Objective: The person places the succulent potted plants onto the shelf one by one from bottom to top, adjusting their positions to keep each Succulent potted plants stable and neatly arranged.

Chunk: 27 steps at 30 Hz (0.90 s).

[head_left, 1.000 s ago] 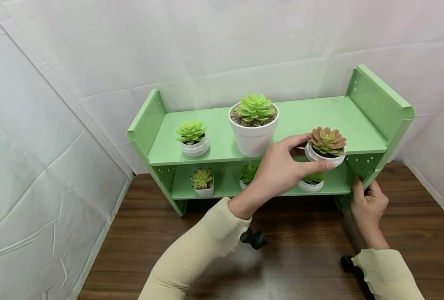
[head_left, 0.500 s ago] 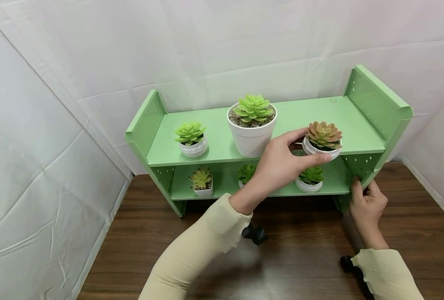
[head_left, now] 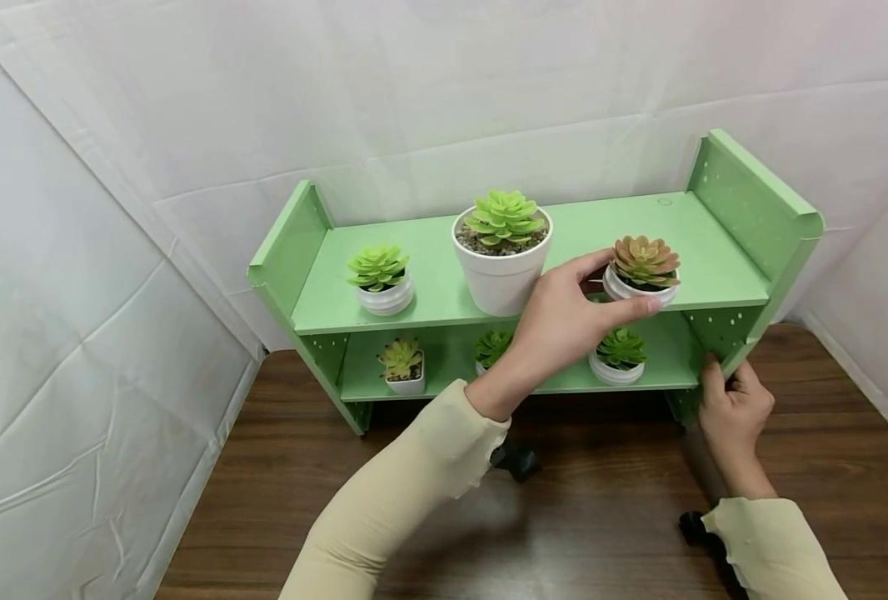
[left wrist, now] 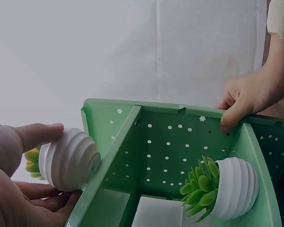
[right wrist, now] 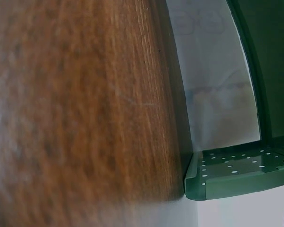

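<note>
My left hand point(head_left: 564, 321) holds a small white ribbed pot with a reddish succulent point(head_left: 645, 265), thumb at its front and fingers behind. The pot is at the front edge of the green shelf's point(head_left: 624, 221) top board, right of centre. In the left wrist view the white pot point(left wrist: 72, 158) lies close against that edge; whether it rests there I cannot tell. My right hand point(head_left: 736, 412) grips the lower front edge of the right side panel point(head_left: 762, 192), thumb on the inner face. In the right wrist view only a sliver of a finger shows at the right edge.
On the top board stand a large white potted succulent point(head_left: 502, 267) and a small green one point(head_left: 382, 283). The lower board carries a square-potted succulent point(head_left: 405, 371), a partly hidden one point(head_left: 492, 346) and another point(head_left: 620, 354). The shelf stands on a brown wooden table point(head_left: 279, 500) before white sheeting.
My left hand has moved the reddish succulent slightly up and back toward the top board, uncovering more of the plant below. My right hand stays on the side panel.
</note>
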Available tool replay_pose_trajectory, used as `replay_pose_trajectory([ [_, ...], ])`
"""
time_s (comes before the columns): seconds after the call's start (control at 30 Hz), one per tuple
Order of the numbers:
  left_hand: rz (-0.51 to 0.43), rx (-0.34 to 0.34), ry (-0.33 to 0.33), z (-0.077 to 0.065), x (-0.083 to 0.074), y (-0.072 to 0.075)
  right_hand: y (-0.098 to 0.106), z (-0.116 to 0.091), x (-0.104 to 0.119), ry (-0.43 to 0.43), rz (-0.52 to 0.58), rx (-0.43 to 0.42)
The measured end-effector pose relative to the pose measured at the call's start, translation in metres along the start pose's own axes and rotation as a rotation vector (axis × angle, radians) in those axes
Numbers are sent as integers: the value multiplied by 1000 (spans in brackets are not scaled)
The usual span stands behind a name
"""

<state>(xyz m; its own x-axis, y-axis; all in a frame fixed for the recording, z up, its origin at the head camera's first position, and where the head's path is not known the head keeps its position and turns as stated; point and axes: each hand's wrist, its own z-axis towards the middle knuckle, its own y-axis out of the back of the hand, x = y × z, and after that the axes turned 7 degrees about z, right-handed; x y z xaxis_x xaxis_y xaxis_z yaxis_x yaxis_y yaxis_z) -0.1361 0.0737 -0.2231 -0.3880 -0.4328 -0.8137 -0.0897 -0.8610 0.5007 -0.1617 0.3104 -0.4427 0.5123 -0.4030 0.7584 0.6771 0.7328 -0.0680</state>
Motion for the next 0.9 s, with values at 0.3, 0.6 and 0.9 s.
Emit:
replay_pose_trajectory([
  [0.3,39,-7,15,4,-2,-1,-2,0,15,1,36,-4],
  [0.6,59,-3,18,7,-3,-2,-4,0,29,17,55,-7],
  [0.9,89,7,28,10,-5,-3,-2,0,8,2,49,-3],
])
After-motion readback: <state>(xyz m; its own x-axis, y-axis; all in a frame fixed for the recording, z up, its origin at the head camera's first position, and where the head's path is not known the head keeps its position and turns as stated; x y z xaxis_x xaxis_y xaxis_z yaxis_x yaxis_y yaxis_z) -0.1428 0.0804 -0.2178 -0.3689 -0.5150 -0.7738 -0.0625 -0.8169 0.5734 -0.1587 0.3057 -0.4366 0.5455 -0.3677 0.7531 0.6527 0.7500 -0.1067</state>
